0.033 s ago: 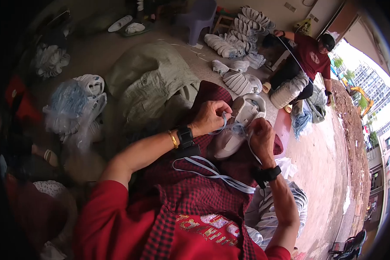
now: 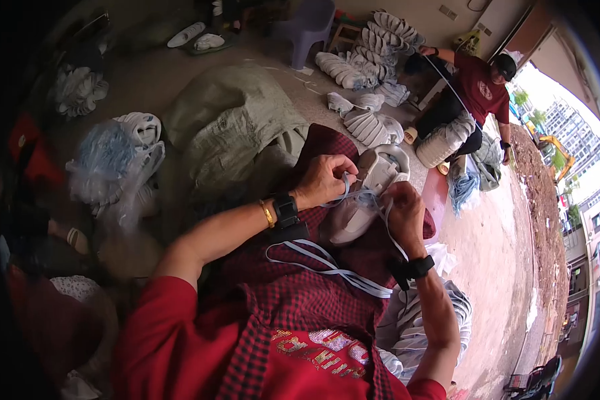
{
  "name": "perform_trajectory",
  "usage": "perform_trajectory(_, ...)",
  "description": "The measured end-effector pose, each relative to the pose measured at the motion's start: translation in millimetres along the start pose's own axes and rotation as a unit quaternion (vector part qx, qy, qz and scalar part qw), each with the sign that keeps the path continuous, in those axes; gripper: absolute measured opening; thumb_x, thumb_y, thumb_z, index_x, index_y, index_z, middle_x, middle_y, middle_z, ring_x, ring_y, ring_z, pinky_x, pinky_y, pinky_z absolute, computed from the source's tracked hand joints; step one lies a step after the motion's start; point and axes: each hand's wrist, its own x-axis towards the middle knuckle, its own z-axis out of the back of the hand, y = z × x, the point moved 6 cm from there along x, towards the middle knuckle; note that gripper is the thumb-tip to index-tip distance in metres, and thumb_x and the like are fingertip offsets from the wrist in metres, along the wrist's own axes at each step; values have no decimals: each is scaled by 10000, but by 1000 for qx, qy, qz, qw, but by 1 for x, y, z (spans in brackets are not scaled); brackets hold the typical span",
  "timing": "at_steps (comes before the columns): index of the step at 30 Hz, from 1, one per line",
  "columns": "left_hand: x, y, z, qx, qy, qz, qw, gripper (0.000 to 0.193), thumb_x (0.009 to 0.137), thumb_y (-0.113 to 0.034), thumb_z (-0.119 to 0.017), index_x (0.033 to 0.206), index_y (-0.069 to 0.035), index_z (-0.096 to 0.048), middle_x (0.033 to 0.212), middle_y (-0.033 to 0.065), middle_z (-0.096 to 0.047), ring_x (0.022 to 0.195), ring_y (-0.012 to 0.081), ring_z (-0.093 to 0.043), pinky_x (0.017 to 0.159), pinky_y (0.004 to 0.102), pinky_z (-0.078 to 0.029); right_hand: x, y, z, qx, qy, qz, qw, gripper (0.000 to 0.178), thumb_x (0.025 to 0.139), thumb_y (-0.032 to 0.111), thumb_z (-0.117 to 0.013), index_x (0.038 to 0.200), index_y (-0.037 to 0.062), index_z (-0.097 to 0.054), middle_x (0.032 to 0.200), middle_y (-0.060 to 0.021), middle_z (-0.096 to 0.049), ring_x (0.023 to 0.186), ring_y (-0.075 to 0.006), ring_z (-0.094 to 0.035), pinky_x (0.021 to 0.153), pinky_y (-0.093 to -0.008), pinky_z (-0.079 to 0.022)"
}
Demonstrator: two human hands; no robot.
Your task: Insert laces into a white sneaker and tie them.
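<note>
A white sneaker (image 2: 351, 221) rests on my lap over the checked apron (image 2: 280, 303), its heel opening pointing away from me. A pale blue shoelace (image 2: 363, 194) runs across its upper between my hands. My left hand (image 2: 323, 181) pinches one part of the lace at the shoe's left side. At the right side, my right hand (image 2: 405, 212) is closed on another part, and a length trails down toward my wrist. More loose pale laces (image 2: 313, 257) lie across my lap nearer my body. Fingertips of the right hand are partly hidden.
A large woven sack (image 2: 230, 113) with shoes at its mouth stands to the left. Beyond it are bagged shoes (image 2: 107, 157). Stacked shoes (image 2: 373, 130) lie ahead, near a purple chair (image 2: 310, 33). A seated co-worker (image 2: 477, 87) holds a strap at a shoe bundle. More shoes (image 2: 440, 327) lie by my right arm.
My right hand has turned and shifted slightly, and more of the lace below its fingers now shows. The left hand and the sneaker stay in place.
</note>
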Motion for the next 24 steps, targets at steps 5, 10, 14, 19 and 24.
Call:
perform_trajectory(5,-1,-4,3,11,-18,-3,1000,106,815,-83,-705,890,-8,-690,782,35,-688,672,74,-613,623,256,-506,9,4,10,4,136,-10,991,223,765,-33,-674,975,35,-647,743,-83,-661,665,-196,-650,645,-344,-513)
perform_trajectory(10,1,0,-2,2,-49,2,999,78,782,-34,-680,855,-21,-701,769,78,-712,677,142,-670,622,277,-530,41,32,16,-126,139,126,974,191,768,-82,-580,926,6,-644,839,-139,-670,790,-263,-682,697,-354,-547)
perform_trajectory(14,4,-7,-3,39,-35,-16,999,96,790,-44,-715,880,-18,-694,795,58,-705,682,110,-643,648,270,-526,43,45,-15,-80,172,146,971,100,778,-17,-570,867,5,-609,838,-172,-645,801,-335,-668,697,-413,-524)
perform_trajectory(19,7,-3,-4,23,-21,-28,999,101,787,-23,-708,887,-24,-692,807,62,-712,705,125,-665,669,276,-536,48,41,-27,-57,149,83,984,49,779,16,-588,827,25,-584,826,-162,-642,808,-363,-654,696,-434,-511)
perform_trajectory(24,6,-3,-3,25,-16,-19,999,104,782,-20,-695,883,-21,-673,798,69,-707,712,138,-673,672,286,-537,45,49,-31,-83,142,188,968,62,785,44,-607,846,36,-596,810,-166,-643,798,-355,-661,691,-424,-513)
